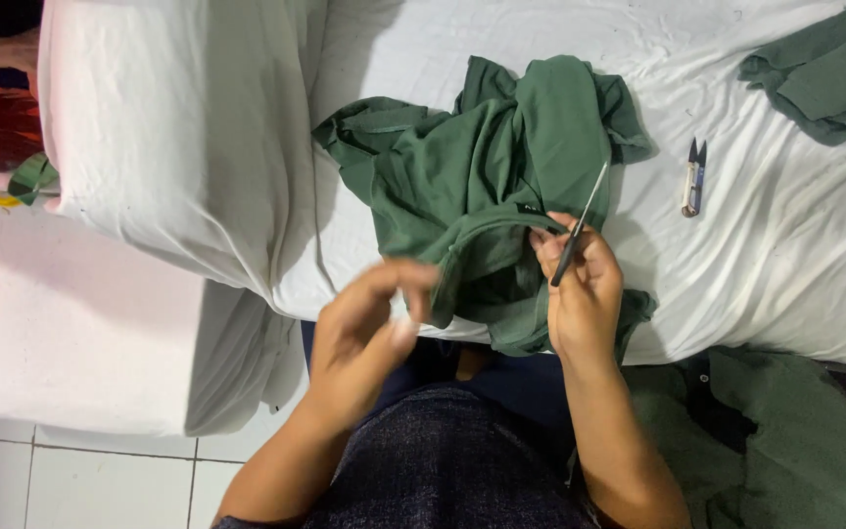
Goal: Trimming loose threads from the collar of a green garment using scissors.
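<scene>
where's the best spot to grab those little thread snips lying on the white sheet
Grip the thread snips around the pale handle body at the near end, coming from above. They lie flat and alone on the white sheet, blade tips pointing away, so that end probably keeps fingers off the points.

The green shirt [487, 186] under my hands is soft, matt knit cloth. In my right hand [585, 294] the tool [580, 225] has a thin shiny metal shaft and a dull black handle. The white sheet [785, 255] is smooth, wrinkled cotton; the snips [694, 176] gleam metallic.
</scene>
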